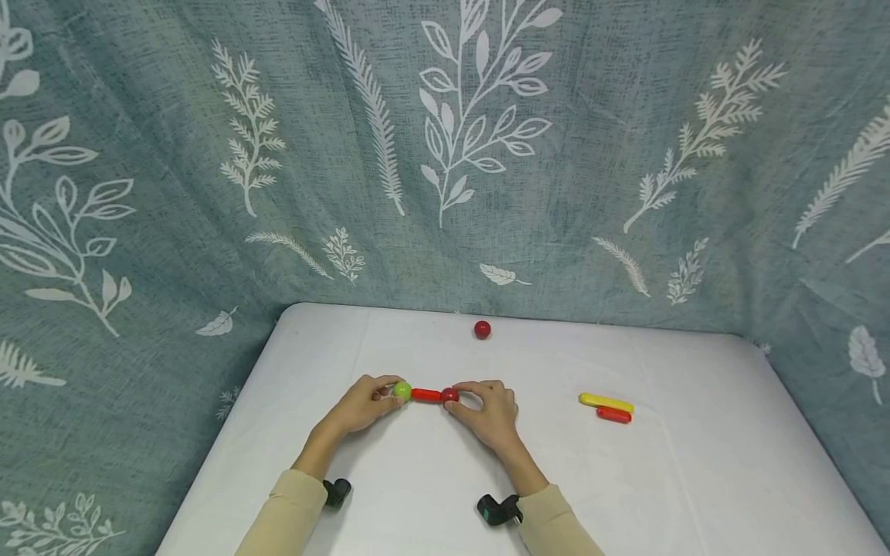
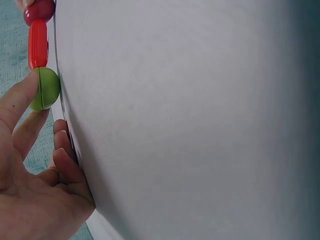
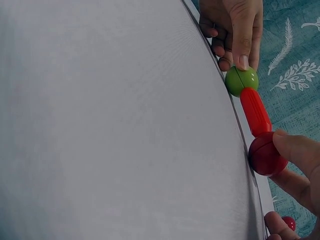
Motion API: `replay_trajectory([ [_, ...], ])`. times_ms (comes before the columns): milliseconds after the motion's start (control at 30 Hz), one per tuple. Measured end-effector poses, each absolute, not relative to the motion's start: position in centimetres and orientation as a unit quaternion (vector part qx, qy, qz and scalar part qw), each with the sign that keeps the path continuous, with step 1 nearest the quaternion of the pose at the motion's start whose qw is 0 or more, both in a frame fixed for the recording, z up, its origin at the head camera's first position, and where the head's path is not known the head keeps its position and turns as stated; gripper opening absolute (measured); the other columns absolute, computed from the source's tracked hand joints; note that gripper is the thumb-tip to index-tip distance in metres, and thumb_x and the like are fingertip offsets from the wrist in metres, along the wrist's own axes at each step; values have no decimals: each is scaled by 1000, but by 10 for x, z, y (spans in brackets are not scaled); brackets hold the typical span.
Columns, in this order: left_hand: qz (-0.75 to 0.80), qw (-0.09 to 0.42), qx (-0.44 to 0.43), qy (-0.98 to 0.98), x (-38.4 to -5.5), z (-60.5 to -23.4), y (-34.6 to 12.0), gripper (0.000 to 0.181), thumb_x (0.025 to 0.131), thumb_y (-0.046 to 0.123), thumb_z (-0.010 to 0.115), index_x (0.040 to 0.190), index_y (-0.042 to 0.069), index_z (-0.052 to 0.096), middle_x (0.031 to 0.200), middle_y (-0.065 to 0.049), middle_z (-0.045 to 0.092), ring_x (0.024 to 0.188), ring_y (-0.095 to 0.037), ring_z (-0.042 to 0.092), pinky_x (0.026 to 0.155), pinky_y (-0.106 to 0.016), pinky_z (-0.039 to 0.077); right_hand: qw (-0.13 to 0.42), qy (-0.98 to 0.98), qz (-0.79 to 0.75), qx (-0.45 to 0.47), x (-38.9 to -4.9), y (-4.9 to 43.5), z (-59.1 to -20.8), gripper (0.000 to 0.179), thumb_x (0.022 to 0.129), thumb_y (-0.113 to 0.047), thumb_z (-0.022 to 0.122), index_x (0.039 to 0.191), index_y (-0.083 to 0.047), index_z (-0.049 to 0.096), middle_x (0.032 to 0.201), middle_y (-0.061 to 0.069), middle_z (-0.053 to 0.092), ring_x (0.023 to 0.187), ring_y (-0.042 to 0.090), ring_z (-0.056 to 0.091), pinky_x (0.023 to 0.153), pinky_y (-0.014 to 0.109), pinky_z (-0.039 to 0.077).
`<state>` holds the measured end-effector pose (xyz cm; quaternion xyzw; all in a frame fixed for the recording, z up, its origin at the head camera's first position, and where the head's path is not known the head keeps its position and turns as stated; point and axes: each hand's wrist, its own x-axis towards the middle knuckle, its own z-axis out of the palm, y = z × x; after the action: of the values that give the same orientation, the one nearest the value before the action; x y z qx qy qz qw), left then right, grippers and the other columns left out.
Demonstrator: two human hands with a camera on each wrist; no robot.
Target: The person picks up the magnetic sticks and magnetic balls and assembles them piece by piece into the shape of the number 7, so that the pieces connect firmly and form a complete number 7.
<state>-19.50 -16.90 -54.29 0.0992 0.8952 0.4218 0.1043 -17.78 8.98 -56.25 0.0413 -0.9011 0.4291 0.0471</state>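
My left hand [image 1: 361, 405] pinches a green ball [image 1: 402, 391] between thumb and fingers. On the other side, my right hand [image 1: 490, 413] pinches a dark red ball [image 1: 450, 396] the same way. A short red rod [image 1: 426, 395] runs between the two balls, its ends meeting both, so the three form one straight line. In the left wrist view the green ball [image 2: 46, 89] shows a seam round its middle, and the red rod [image 2: 38, 44] has grooved sides. The right wrist view shows my thumb on top of the dark red ball [image 3: 268, 154].
Another red ball [image 1: 483, 330] sits near the back edge of the white table [image 1: 389, 494]. To the right, a yellow rod [image 1: 606, 402] lies beside a shorter red rod [image 1: 614, 415]. A patterned green-blue cloth [image 1: 556, 255] hangs behind the table.
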Motion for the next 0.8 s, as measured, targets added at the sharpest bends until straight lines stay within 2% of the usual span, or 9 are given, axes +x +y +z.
replay_trajectory([
  [133, 423, 104, 99, 895, -195, -542, -169, 35, 93, 20, 72, 128, 13, 69, 86, -2, 52, 74, -17, 43, 62, -33, 37, 47, -897, 437, 45, -178, 91, -561, 33, 82, -39, 83, 109, -21, 77, 114, 12, 58, 105, 31, 43, 86, 53, 30],
  [367, 424, 103, 99, 895, -194, -542, -169, 35, 93, 21, 72, 128, 13, 69, 87, -2, 52, 74, -17, 44, 62, -33, 37, 53, -890, 449, 64, -177, 108, -553, 33, 86, -32, 80, 115, -17, 75, 110, 8, 67, 97, 27, 57, 80, 50, 42],
  [800, 418, 103, 94, 898, -193, -541, -168, 36, 93, 22, 73, 129, 13, 68, 90, -3, 51, 80, -19, 44, 65, -35, 38, 62, -871, 486, 27, -156, 158, -528, 28, 89, -26, 79, 116, -19, 74, 110, 11, 65, 95, 24, 57, 82, 42, 44],
])
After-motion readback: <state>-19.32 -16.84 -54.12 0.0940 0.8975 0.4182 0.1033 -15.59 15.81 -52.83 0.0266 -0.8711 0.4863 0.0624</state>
